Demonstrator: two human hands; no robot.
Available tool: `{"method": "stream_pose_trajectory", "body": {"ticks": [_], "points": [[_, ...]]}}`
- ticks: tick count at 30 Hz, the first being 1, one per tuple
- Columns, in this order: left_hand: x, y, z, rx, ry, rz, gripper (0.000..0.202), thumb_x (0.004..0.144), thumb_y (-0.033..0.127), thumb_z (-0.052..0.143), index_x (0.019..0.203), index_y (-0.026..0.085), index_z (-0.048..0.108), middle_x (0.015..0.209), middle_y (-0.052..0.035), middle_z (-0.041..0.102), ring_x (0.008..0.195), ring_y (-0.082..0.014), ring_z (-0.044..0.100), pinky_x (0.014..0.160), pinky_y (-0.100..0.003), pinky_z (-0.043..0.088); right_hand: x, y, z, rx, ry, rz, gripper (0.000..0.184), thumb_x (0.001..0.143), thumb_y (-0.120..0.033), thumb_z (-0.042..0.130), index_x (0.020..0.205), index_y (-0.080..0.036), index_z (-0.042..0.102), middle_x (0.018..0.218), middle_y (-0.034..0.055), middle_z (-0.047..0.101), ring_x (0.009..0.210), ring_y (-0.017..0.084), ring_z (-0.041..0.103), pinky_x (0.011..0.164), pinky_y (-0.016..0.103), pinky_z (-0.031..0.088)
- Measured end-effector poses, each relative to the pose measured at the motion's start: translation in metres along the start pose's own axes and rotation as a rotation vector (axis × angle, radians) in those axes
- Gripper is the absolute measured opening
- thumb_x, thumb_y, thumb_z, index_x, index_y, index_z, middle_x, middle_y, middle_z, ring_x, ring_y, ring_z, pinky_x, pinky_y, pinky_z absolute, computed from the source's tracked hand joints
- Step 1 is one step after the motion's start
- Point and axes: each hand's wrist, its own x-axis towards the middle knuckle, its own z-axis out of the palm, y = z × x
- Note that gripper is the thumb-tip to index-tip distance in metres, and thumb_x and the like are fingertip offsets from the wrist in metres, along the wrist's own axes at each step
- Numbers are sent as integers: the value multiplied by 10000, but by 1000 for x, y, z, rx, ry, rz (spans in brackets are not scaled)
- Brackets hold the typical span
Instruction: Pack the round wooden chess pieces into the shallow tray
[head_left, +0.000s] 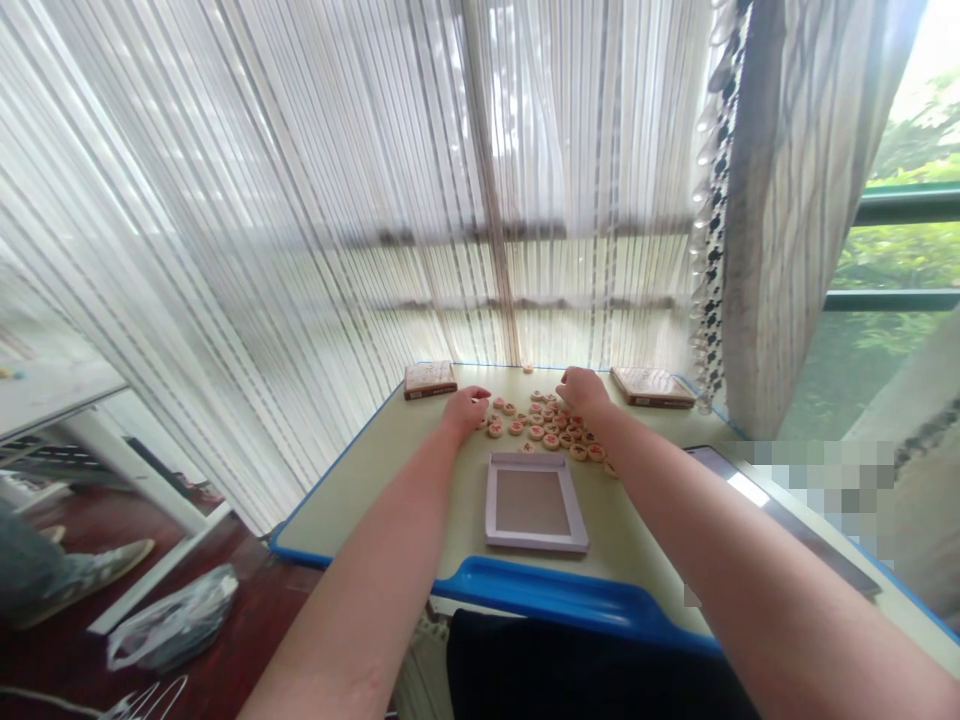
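Round game pieces (551, 441), marked in red or dark, loosely spread across middle of pale worktop (375, 490). Left hand (466, 408) placed at left edge of pieces, fingers curled; whether grip is released or piece is grasped cannot be told. Right hand (584, 388) held at far right of pieces, fingertips hidden; grip state likewise cannot be told. Shallow tray (491, 510) set on near side of pieces. Lone piece (528, 369) left near far edge.
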Motion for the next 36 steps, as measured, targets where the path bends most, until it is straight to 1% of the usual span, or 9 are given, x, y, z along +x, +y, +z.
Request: {"method": "stream_pose_trajectory", "body": {"ticks": [4,7,11,13,18,23,25,31,36], "points": [[-3,4,-1,55,0,48,296,746,184,445,950,146,655,872,-70,677,758,-155,606,717,-252,463,-35,-10,-20,288,58,-91,306,745,-254,510,1006,-135,615,919,86,667,822,166,606,705,252,445],[-7,8,-2,121,24,106,302,747,169,433,950,136,654,909,-78,672,810,-162,603,771,-259,452,-80,-18,-32,508,-5,-321,299,728,-256,543,1009,-177,606,900,41,669,745,126,605,644,213,447],[-15,17,-9,268,59,243,251,726,231,487,875,148,672,878,-78,671,836,-187,594,798,-285,434,-135,-24,-36,471,-9,-558,308,711,-182,544,1001,-246,624,843,6,667,719,127,592,662,229,436],[-20,23,-16,272,38,267,271,731,277,495,899,156,669,795,-64,673,747,-176,599,738,-284,443,-151,-24,-34,459,26,-631,289,709,-157,525,962,-237,639,844,10,664,762,142,588,697,248,429],[-33,45,-38,74,-242,238,366,743,427,488,852,136,681,573,-33,628,529,-111,541,541,-216,406,-162,-24,-32,667,-94,-690,338,697,-158,524,1023,-209,594,874,11,659,696,105,577,679,220,436],[-43,55,-52,59,-690,52,330,648,418,601,773,124,682,565,-31,622,440,-70,442,420,-189,308,-168,-22,-34,570,-142,-756,229,680,-176,537,888,-202,628,799,7,642,697,116,572,669,219,426],[-45,55,-54,74,-806,-16,323,623,402,628,803,139,682,582,-27,626,429,-66,429,396,-187,279,-169,-20,-34,543,-172,-777,188,691,-180,525,838,-202,639,792,7,641,693,116,568,661,216,422],[-46,54,-49,30,-969,-49,349,598,397,666,860,166,676,604,-4,613,450,-56,433,408,-176,292,-165,-18,-32,459,-219,-885,226,674,-112,507,797,-204,673,820,15,659,787,147,568,748,241,412],[-50,60,-44,-25,-1014,-40,355,619,416,665,865,161,673,609,-2,605,448,-46,421,399,-166,283,-164,-16,-31,493,-159,-838,367,678,-97,494,975,-239,654,920,19,652,848,157,565,762,249,407]]}}
